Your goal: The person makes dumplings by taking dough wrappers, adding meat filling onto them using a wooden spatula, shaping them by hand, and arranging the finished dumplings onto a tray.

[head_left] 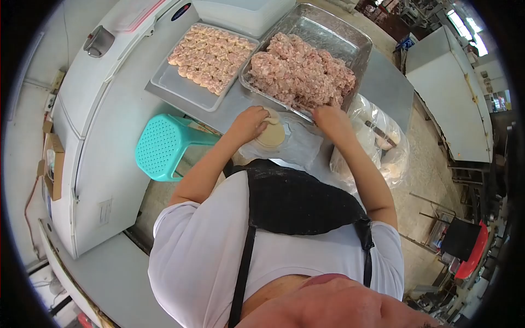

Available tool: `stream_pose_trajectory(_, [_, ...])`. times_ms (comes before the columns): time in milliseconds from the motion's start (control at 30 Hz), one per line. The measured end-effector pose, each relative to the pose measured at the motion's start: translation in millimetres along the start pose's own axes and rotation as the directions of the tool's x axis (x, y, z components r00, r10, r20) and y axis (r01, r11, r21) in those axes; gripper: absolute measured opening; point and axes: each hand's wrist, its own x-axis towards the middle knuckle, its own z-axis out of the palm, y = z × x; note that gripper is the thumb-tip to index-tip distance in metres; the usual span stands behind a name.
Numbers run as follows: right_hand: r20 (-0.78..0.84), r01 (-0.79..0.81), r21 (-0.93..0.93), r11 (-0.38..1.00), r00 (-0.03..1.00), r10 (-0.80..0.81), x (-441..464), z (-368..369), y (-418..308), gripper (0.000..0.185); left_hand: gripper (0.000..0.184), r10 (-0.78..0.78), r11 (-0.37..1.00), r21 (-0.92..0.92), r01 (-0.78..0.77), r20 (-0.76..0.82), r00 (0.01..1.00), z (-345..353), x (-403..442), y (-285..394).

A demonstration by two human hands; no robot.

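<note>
My left hand point(250, 125) has its fingers curled round the edge of a pale round dough wrapper point(272, 135), near the table's front edge. Whether there is one wrapper or a stack, I cannot tell. Clear plastic sheeting point(304, 146) lies under and beside the dough. My right hand point(331, 121) is at the near rim of a deep metal tray point(321, 21), its fingertips against the minced meat point(301, 71) heaped inside. Those fingers are bunched together, and what they hold, if anything, is hidden.
Left of the metal tray, a plastic tray point(205, 100) carries rows of small filled dumplings point(210, 57). A clear bag point(385, 145) with pale contents and a knife-like strip lies at right. A turquoise stool point(161, 146) stands beside the table, near a white chest freezer point(109, 147).
</note>
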Motion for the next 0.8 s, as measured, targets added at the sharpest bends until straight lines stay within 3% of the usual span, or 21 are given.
stream_pose_trajectory(33, [-0.003,0.008,0.003,1.0,1.0,-0.008,0,-2,3,0.019,0.035,-0.006,1.0,0.005,0.006,-0.004,1.0,2,-2,2])
stream_pose_trajectory(100, [0.062,0.032,0.025,0.999,0.997,-0.034,-5,-6,11,0.018,0.04,0.153,0.986,0.073,-0.147,-0.094,0.984,9,-14,13])
stream_pose_trajectory(233, [0.152,0.026,0.03,0.999,0.988,-0.03,-3,11,35,0.024,0.046,0.165,0.975,0.163,-0.149,-0.088,0.982,5,-26,60])
stream_pose_trajectory(300, [0.164,0.036,0.049,0.998,0.985,-0.044,-3,15,38,0.023,0.052,0.092,0.986,0.143,-0.08,-0.081,0.993,5,-18,60])
stream_pose_trajectory(333, [0.115,-0.008,0.07,0.998,0.993,0.0,-6,7,33,0.022,0.052,0.132,0.982,0.143,-0.121,-0.067,0.989,4,-15,57])
stream_pose_trajectory(400, [-0.129,0.095,0.04,0.995,0.988,-0.089,-7,-3,23,0.022,0.055,0.179,0.976,0.119,-0.182,0.039,0.983,0,-8,47])
stream_pose_trajectory(467, [-0.276,0.197,0.169,0.966,0.95,-0.145,-5,-17,6,0.022,0.058,0.224,0.961,0.138,-0.239,0.113,0.968,-8,-5,44])
stream_pose_trajectory(533, [0.074,0.135,0.278,0.951,0.984,-0.161,-8,-36,-17,0.027,0.061,0.255,0.946,0.156,-0.284,0.181,0.95,-11,0,49])
stream_pose_trajectory(600, [0.385,0.033,0.366,0.93,0.904,-0.184,-9,-28,-38,0.032,0.063,0.194,0.949,0.195,-0.248,0.259,0.946,-18,3,56])
stream_pose_trajectory(633, [0.377,0.016,0.36,0.933,0.912,-0.162,-12,-19,-43,0.032,0.063,0.215,0.942,0.196,-0.271,0.266,0.94,-18,5,55])
stream_pose_trajectory(700, [0.411,0.02,0.514,0.857,0.872,-0.266,-16,3,-50,0.035,0.064,0.206,0.927,0.24,-0.288,0.315,0.926,-17,10,49])
stream_pose_trajectory(800, [0.532,-0.115,0.427,0.897,0.834,-0.147,-18,41,-53,0.034,0.065,0.27,0.898,0.244,-0.366,0.351,0.896,-15,14,39])
